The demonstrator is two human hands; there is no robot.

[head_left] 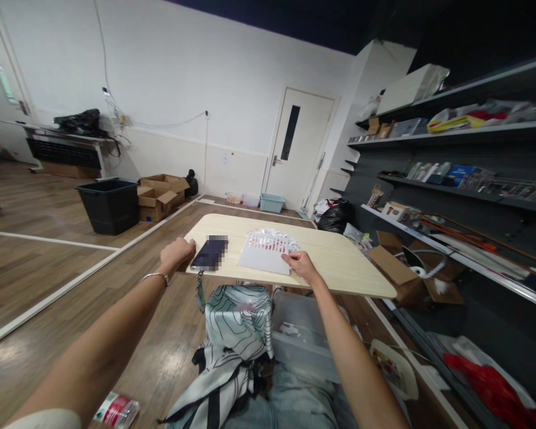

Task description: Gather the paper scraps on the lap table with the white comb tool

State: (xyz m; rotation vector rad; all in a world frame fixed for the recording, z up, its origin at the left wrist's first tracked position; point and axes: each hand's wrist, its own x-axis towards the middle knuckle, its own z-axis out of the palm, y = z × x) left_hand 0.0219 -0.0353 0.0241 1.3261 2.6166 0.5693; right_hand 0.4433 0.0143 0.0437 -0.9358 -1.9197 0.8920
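Note:
At the left edge of the pale wooden table [335,256], my left hand [177,252] is closed with its fingers curled over the rim. A dark phone [209,254], partly blurred out, lies just right of that hand, and a patterned strap [199,292] hangs below the table edge there. My right hand [300,264] pinches the right side of a white card [263,260] that lies on the tabletop. Along the card's top runs a row of several narrow strips with reddish marks. Behind it is a loose pile of small white pieces [272,233], too small to make out.
A patterned cloth [239,322] covers my lap beside a clear plastic bin [301,325]. A bottle [117,411] lies on the floor at left. Beyond are a black bin [108,208] and cardboard boxes [158,196]. Loaded shelves [464,185] line the right side.

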